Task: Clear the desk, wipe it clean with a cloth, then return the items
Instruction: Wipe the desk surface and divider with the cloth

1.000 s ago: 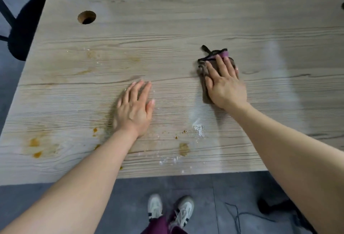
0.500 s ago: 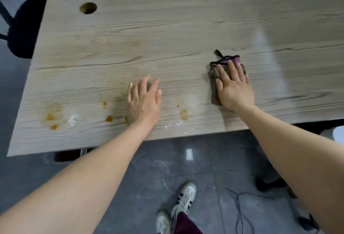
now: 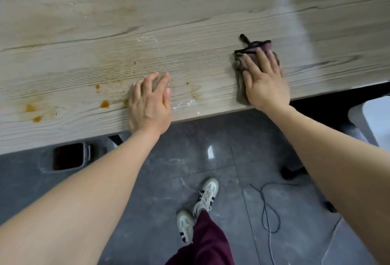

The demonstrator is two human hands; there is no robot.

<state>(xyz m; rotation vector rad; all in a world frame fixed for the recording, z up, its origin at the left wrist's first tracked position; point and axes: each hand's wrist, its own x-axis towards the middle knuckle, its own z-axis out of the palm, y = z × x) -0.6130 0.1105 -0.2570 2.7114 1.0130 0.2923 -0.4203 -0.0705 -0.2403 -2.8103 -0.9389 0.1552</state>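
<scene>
**Cloth pressed flat near the counter's front edge**

The right hand [image 3: 267, 87] lies palm-down on the brown cloth [image 3: 240, 70], its fingers [image 3: 251, 64] straight and slightly spread, pressing the cloth onto the wooden counter [image 3: 190, 11] close to the near edge. The left hand [image 3: 148, 104] rests flat on the bare wood well to the left of the cloth, fingers together. Orange stains [image 3: 104, 103] and white crumbs [image 3: 183, 104] mark the wood around it.
</scene>
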